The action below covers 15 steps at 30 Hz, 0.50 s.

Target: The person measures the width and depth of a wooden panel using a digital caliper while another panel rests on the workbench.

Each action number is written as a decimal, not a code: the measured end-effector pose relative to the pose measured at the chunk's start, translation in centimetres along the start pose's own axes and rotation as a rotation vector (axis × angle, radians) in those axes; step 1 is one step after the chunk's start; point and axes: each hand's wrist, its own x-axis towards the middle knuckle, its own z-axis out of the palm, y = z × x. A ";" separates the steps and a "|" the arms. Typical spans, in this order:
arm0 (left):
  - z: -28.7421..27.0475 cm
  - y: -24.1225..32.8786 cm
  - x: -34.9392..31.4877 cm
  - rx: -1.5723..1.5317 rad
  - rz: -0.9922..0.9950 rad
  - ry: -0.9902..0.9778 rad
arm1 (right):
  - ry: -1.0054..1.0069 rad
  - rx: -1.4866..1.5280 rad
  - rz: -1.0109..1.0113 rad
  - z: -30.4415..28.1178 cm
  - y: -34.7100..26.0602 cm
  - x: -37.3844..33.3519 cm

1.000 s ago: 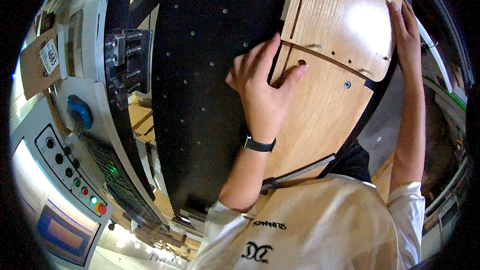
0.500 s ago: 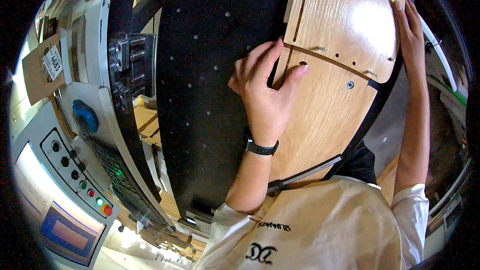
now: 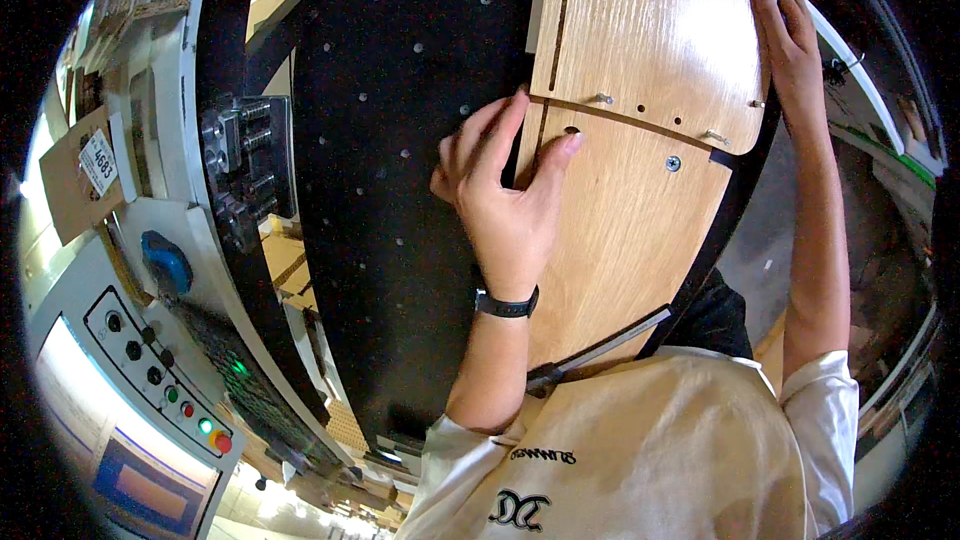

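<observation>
Clock: 12 at the top of the view. Since the previous half-second, the whole view has slid toward 9; both hands and panels went with it, their relation much the same. Reading: probably head movement, with the hold steady and the panels' alignment unaltered.

Left hand (image 3: 503, 228): thumb and index spread, not closed round anything. Index tip at the 7 o'clock corner of the glossy pale-wood upper panel (image 3: 650, 30); thumb tip on the tapering pale-wood lower panel (image 3: 620, 230), just under a dark round hole (image 3: 572, 130). Right hand (image 3: 795, 55): fingers lie along the upper panel's 3 o'clock edge; cannot tell whether it grips.

Location: panels run from 12 toward 5, meeting at a dark curved seam, beside a black dotted work surface (image 3: 390, 200) on their 9 o'clock side.

Appearance: upper panel bright with glare, dark slot (image 3: 557, 20) on its left, short pins (image 3: 602, 98) projecting, rounded 5 o'clock corner. Lower panel: cross-recessed metal fitting (image 3: 673, 163).
</observation>
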 end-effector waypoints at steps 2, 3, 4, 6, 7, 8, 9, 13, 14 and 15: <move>0.2 -0.1 0.0 -0.016 0.008 -0.002 | 0.000 0.020 0.034 -0.2 0.0 -0.1; 0.2 -0.2 0.1 -0.020 0.012 -0.001 | -0.001 0.035 0.050 -0.1 -0.2 0.0; 0.2 -0.2 0.1 -0.024 0.013 -0.005 | 0.005 0.031 0.049 -0.1 -0.1 0.0; 0.2 -0.2 0.1 -0.030 0.014 -0.011 | 0.014 0.024 0.046 0.0 0.2 0.0; 0.1 -0.3 0.1 -0.027 0.013 -0.013 | 0.056 -0.043 0.062 0.2 0.1 -0.2; 0.1 -0.4 0.1 -0.025 0.013 -0.016 | 0.042 -0.019 0.063 0.3 0.2 -0.2; 0.1 -0.4 0.1 -0.026 0.013 -0.018 | 0.028 0.003 0.063 0.1 0.3 -0.1; -0.1 0.1 0.3 -0.005 0.027 -0.014 | 0.004 -0.010 0.015 -0.2 0.8 0.1; -0.2 0.3 0.3 0.007 0.038 -0.007 | 0.004 -0.021 0.012 -0.2 1.0 0.2; -0.3 0.4 0.4 0.021 0.049 0.000 | 0.004 -0.029 0.008 0.0 1.1 0.2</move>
